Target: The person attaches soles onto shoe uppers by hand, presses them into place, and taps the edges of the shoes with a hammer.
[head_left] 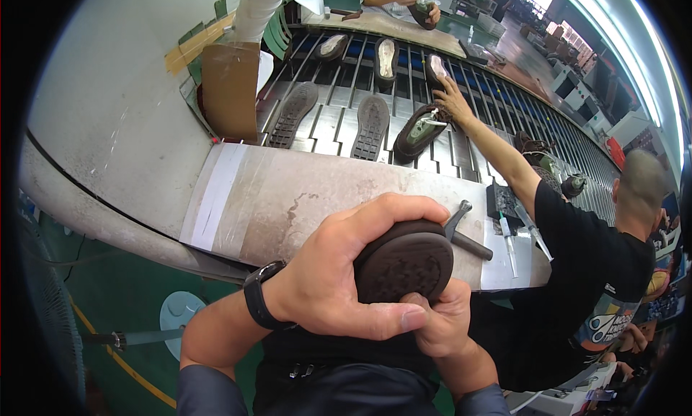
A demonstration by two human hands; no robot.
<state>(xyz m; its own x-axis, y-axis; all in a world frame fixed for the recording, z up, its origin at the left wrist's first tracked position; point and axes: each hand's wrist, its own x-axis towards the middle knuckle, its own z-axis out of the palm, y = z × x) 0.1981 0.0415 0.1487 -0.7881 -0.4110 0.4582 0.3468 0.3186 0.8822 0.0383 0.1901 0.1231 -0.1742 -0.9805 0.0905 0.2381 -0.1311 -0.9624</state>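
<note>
Close in front of me I hold a dark brown shoe [404,268] end-on, with the patterned underside of its sole towards me. My left hand [328,264], a black band on its wrist, wraps over the shoe from the left, its thumb crossing below. From the lower right, my right hand [450,319] grips it, thumb pressed to the sole's lower edge; some fingers are hidden. Just beyond, a hammer [468,244] lies on the worn bench top [324,192]. Two syringe-like tubes [508,246] rest to its right, beside a black box [502,198].
Beyond the bench, a slatted metal conveyor [335,120] carries loose soles [371,127] and shoes [418,131]. A co-worker in black [584,272] on the right reaches over it, hand [454,102] at a shoe. Across it, another person [400,1] holds a shoe. A brown cardboard piece [229,91] stands left.
</note>
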